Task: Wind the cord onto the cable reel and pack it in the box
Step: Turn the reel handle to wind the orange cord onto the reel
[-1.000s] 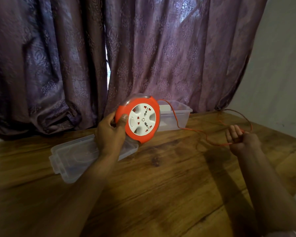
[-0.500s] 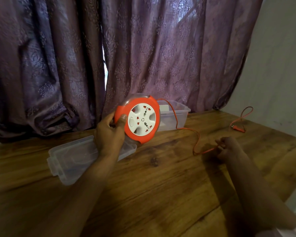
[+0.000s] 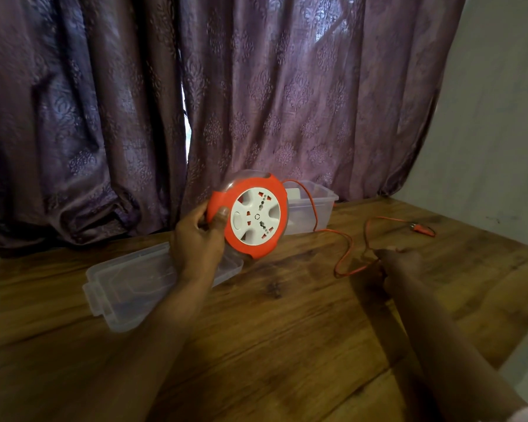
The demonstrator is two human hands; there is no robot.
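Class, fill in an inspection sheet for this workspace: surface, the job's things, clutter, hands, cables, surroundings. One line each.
Surface: brown wooden table, grain visible.
Job's things: round orange-and-white plastic cable reel held upright above the table; clear plastic box behind it, open; clear plastic lid lying flat beside.
Clutter: nothing seen.
Hands: left hand grips the reel's edge; right hand pinches the cord low over the table.
Cables: thin orange cord mostly unwound, looping across the table to its orange plug.
Surroundings: purple patterned curtain behind; pale wall at right.
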